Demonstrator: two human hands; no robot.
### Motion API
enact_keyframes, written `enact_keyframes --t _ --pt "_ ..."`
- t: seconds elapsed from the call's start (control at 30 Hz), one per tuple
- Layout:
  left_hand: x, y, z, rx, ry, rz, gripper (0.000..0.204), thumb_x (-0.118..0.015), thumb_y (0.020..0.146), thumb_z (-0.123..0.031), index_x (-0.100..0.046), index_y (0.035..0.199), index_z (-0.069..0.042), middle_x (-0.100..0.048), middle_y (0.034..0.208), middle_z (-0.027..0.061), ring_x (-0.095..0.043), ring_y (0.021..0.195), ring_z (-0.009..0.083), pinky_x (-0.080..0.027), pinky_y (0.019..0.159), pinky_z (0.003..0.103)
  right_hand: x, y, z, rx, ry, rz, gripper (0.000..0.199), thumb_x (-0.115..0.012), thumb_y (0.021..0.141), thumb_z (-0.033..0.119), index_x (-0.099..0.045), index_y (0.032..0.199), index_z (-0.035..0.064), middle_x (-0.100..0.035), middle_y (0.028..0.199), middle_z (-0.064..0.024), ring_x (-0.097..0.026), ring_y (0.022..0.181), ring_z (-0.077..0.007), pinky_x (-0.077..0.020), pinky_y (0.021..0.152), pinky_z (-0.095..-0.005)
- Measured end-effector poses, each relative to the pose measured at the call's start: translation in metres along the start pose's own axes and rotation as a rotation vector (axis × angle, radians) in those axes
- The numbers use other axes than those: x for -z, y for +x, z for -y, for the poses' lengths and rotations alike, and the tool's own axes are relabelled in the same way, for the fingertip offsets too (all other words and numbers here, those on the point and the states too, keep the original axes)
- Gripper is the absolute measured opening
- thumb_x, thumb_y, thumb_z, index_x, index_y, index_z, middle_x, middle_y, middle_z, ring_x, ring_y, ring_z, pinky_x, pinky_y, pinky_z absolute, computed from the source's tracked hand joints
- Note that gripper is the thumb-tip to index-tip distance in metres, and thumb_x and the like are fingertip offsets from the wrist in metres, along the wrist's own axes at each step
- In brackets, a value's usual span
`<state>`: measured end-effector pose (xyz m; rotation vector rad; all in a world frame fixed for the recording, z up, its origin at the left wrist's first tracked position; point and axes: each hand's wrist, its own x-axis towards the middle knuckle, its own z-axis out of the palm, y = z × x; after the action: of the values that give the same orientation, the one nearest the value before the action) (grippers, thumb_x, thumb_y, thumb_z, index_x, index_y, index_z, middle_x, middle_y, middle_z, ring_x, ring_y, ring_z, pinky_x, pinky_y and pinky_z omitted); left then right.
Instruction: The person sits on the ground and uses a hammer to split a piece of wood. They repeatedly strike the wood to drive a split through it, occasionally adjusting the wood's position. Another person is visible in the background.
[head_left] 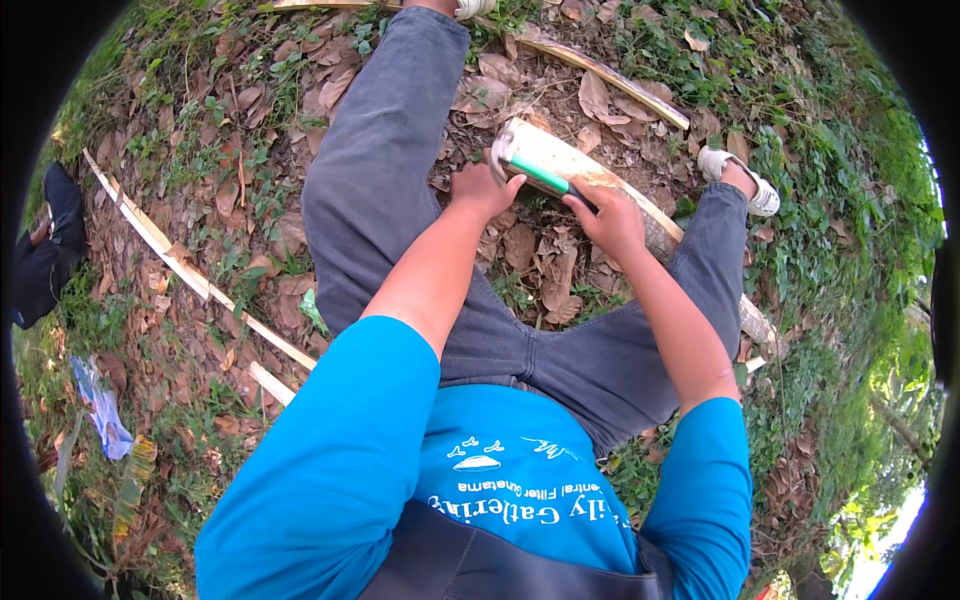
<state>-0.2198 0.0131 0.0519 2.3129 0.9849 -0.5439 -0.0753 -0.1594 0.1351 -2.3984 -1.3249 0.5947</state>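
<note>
Pale split log (pixel 560 165) lies diagonal between both hands, long axis away-left to near-right. Right hand (pixel 612 222) gripping green-handled tool (pixel 540 175) across log. Left hand (pixel 482 190) curled against log's near end.

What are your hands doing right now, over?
Left hand grips the end of the pale log. Right hand holds a green tool against the log. Dry leaves below, nothing in the way.
</note>
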Motion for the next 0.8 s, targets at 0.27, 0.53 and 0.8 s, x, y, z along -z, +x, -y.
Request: enact_keyframes --t 0.27,0.53,0.8 --pt "0.003 -0.002 -0.004 0.058 0.006 0.064 0.079 -0.048 0.095 -0.061 -0.031 0.137 0.004 -0.066 0.118 0.0218 -0.063 0.112 0.0338 -0.049 0.091 0.048 0.013 -0.004 0.037 0.016 0.602 -0.367 0.039 -0.061 0.101 0.028 -0.063 0.129 0.0017 -0.064 0.08 -0.0045 -0.056 0.065 -0.01 -0.0436 0.058 -0.0237" --pt "-0.001 0.003 -0.005 0.042 -0.011 0.027 0.093 -0.042 0.093 -0.07 -0.026 0.143 0.007 -0.066 0.116 0.0261 -0.066 0.108 0.0367 -0.051 0.09 0.048 -0.043 -0.03 0.053 -0.049 0.618 -0.425 0.03 -0.054 0.103 0.022 -0.06 0.127 0.0062 -0.058 0.072 -0.0074 -0.054 0.061 -0.0126 -0.0445 0.058 -0.03" --pt "-0.001 0.0 -0.001 0.069 -0.072 0.022 0.085 -0.044 0.093 -0.068 -0.033 0.136 0.004 -0.066 0.116 0.0258 -0.066 0.108 0.0373 -0.051 0.09 0.05 -0.014 -0.033 0.092 -0.098 0.868 -0.35 0.035 -0.056 0.103 0.023 -0.06 0.131 0.0029 -0.053 0.072 0.0005 -0.046 0.064 -0.006 -0.04 0.059 -0.0246"
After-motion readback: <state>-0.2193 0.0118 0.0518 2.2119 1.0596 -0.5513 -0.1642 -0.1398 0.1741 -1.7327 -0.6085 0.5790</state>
